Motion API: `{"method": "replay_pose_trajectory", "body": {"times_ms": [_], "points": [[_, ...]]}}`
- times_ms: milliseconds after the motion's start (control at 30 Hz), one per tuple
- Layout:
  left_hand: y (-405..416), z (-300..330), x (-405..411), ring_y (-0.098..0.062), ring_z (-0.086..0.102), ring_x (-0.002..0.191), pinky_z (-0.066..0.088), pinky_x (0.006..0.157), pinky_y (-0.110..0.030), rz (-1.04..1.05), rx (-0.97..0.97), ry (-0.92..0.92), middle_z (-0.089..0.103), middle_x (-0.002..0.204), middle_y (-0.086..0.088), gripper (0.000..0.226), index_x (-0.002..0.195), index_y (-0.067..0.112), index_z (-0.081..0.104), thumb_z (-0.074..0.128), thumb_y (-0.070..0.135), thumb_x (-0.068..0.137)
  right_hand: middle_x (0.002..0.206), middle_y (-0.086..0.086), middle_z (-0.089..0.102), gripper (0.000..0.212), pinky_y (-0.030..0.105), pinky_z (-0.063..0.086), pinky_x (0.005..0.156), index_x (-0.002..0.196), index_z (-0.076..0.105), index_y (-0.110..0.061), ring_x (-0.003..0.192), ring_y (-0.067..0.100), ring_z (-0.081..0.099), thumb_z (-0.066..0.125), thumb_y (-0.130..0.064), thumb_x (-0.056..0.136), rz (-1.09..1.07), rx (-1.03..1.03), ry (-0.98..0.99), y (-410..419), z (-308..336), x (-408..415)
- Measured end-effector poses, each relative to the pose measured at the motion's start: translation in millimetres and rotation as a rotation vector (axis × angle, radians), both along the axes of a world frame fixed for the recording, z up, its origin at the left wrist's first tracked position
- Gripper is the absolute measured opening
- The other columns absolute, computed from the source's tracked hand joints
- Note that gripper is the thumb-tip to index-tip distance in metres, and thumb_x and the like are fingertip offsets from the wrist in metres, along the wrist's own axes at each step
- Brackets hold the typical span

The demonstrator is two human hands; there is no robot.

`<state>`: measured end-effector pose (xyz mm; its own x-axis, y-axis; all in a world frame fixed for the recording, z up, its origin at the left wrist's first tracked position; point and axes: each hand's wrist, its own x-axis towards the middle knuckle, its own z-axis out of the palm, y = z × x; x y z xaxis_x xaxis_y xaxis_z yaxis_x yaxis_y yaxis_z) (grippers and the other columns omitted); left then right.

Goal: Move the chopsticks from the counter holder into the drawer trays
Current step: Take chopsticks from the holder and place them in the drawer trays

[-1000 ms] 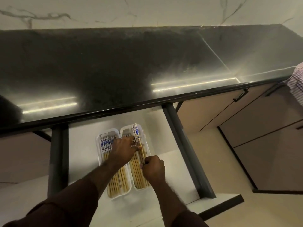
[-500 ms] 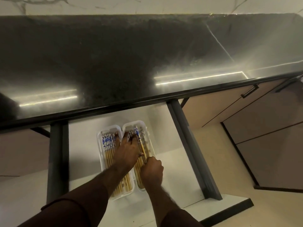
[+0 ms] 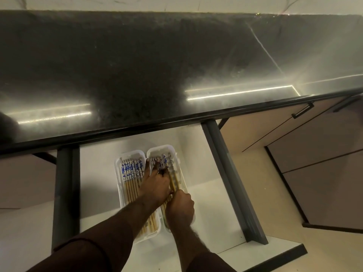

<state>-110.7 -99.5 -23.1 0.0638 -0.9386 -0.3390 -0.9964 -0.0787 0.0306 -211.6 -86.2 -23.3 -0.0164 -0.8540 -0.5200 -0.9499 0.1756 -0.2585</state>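
Note:
Two white trays lie side by side in the open drawer (image 3: 206, 193). The left tray (image 3: 117, 173) holds a neat row of bamboo chopsticks (image 3: 130, 173) with blue-and-white tops. My left hand (image 3: 155, 187) lies flat with fingers spread over the chopsticks (image 3: 173, 173) in the right tray (image 3: 161, 149). At that tray's near end my right hand (image 3: 180, 207) is curled into a fist around the thin ends of those chopsticks. No counter holder shows clearly.
The glossy black counter (image 3: 137, 65) overhangs the drawer's back. A dark shape (image 3: 5, 126) sits at its left edge, cut off. Grey drawer sides (image 3: 225, 173) flank the trays. Beige cabinet doors with a black handle (image 3: 302, 110) stand to the right.
My left hand has gone from pinching at the chopstick tops to lying flat and spread over the right tray. My right hand stays at the tray's near end. The camera has shifted slightly.

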Motion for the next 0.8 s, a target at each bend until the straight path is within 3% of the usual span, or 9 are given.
{"method": "replay_pose_trajectory", "body": {"times_ms": [100,233,433,800], "points": [[-0.4,2.6,-0.8,-0.032,0.008,0.149,-0.036,0.100,-0.052,-0.054,0.008,-0.012,0.050,0.145,-0.003,0.056,0.143,0.016,0.041,0.042,0.046,0.095,0.111,0.001,0.068,0.027,0.028,0.053,0.081,0.115,0.064,-0.016,0.098,0.017,0.068,0.048,-0.031,0.100,0.071,-0.043,0.025,2.8,-1.6,0.1],[-1.8,7.4,-2.3,-0.027,0.020,0.146,-0.025,0.111,-0.053,-0.077,0.015,-0.047,0.058,0.136,-0.003,0.049,0.135,0.018,0.052,0.042,0.044,0.094,0.112,0.002,0.068,0.025,0.029,0.052,0.083,0.114,0.063,-0.016,0.101,0.018,0.066,0.044,-0.025,0.101,0.156,-0.079,0.040,5.7,-1.7,0.0],[-4.2,9.2,-4.5,-0.031,0.003,0.149,-0.022,0.112,-0.054,-0.064,0.033,-0.062,0.035,0.155,-0.010,0.063,0.148,0.014,0.034,0.040,0.047,0.095,0.110,0.005,0.067,0.022,0.032,0.051,0.082,0.110,0.063,-0.015,0.098,0.024,0.066,0.045,-0.023,0.099,0.260,-0.083,0.028,1.2,-0.9,-5.4],[-4.0,6.7,-8.2,-0.033,0.005,0.149,-0.019,0.111,-0.053,-0.077,0.048,-0.091,0.027,0.157,-0.015,0.069,0.150,0.007,0.024,0.041,0.046,0.095,0.116,0.002,0.069,0.037,0.033,0.054,0.089,0.127,0.056,-0.015,0.099,0.021,0.068,0.049,-0.039,0.099,0.341,-0.123,0.003,6.2,-1.8,-11.7]]}}
